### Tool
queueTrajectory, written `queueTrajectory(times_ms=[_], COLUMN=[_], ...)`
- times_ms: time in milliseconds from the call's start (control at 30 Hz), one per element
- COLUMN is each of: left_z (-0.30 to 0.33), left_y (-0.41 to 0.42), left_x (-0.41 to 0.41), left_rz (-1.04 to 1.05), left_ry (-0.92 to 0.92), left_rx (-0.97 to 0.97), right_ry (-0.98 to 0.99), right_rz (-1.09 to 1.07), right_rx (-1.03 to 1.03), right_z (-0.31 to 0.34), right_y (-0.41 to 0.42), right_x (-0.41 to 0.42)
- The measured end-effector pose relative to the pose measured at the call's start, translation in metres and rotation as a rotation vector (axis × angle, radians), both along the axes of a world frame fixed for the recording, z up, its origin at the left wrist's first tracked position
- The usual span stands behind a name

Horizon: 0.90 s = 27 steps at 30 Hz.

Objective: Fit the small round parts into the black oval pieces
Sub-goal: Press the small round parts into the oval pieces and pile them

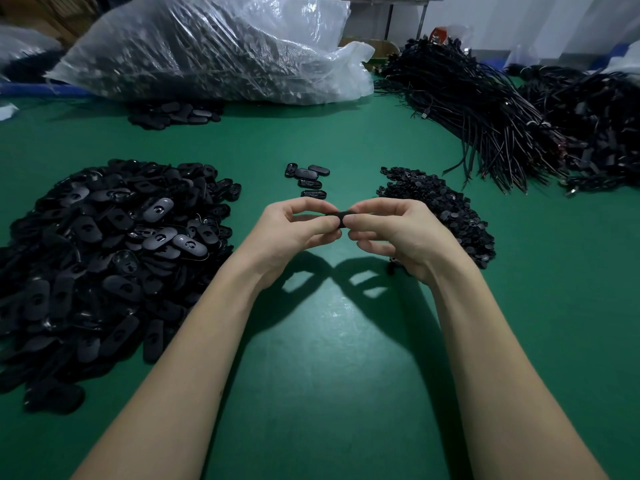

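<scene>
Both hands meet above the middle of the green table. My left hand (294, 233) and my right hand (391, 233) pinch one black oval piece (341, 216) between thumbs and fingertips; most of it is hidden by the fingers. Whether a round part sits in it I cannot tell. A big heap of black oval pieces (107, 251) lies to the left. A smaller heap of small round parts (446, 209) lies just right of my right hand. Several oval pieces (308, 180) lie in a small group beyond the hands.
A large clear plastic bag (214, 46) full of dark parts lies at the back, with a few oval pieces (173, 114) spilled in front of it. Bundles of black cables (485, 109) fill the back right. Green table surface (329, 358) lies between my forearms.
</scene>
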<state>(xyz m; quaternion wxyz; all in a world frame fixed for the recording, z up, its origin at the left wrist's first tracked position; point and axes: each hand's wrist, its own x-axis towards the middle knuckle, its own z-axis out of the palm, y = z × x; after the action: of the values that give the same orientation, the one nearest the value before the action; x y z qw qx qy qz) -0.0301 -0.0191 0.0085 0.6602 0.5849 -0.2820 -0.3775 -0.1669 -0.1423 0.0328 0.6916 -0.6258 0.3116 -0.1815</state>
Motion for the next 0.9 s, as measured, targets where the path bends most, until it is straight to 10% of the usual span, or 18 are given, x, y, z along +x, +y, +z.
queueTrajectory(times_ms=[900], left_z=[0.0016], left_y=[0.0], left_x=[0.0023], left_rz=[-0.001], left_ry=[-0.077], left_rx=[-0.012], right_ry=[0.011], right_rz=[-0.025], right_rx=[-0.176], right_z=[0.0046], right_y=[0.0082], right_x=[0.0027])
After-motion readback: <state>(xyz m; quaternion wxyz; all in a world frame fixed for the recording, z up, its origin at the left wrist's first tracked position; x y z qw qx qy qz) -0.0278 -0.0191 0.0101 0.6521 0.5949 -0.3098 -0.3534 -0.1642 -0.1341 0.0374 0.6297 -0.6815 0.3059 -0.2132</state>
